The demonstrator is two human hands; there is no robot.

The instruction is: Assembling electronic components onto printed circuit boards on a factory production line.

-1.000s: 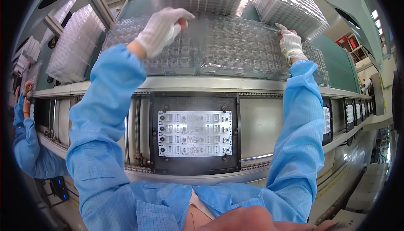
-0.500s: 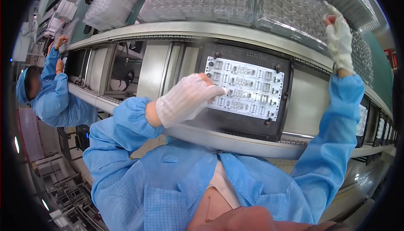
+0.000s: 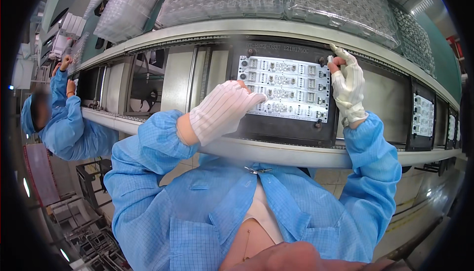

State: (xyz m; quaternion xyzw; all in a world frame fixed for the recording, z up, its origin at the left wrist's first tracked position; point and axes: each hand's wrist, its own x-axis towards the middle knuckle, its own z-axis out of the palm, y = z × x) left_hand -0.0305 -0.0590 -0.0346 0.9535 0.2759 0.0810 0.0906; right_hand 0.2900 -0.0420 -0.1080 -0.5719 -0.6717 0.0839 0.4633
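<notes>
A white circuit board (image 3: 284, 112) with rows of small components lies in a black carrier (image 3: 276, 132) in front of me. My left hand (image 3: 224, 107), in a white striped glove with bare fingertips, hovers over the board's left part. Its fingers are curled together, and what they hold, if anything, is hidden. At the board's upper right corner is my right hand (image 3: 348, 86), also gloved. Thumb and forefinger pinch a small white part (image 3: 330, 60) there, beside a dark knob (image 3: 322, 61) of the carrier.
Stacked clear plastic trays (image 3: 340, 12) stand behind the conveyor rail (image 3: 207, 28). Another carrier with a white board (image 3: 423, 117) sits farther right on the line. To the left, a person in blue (image 3: 66, 123) works at the same line.
My right hand has come back from the clear trays to the board's upper right corner, now with a small white part in its fingers. My left hand stays over the board.
</notes>
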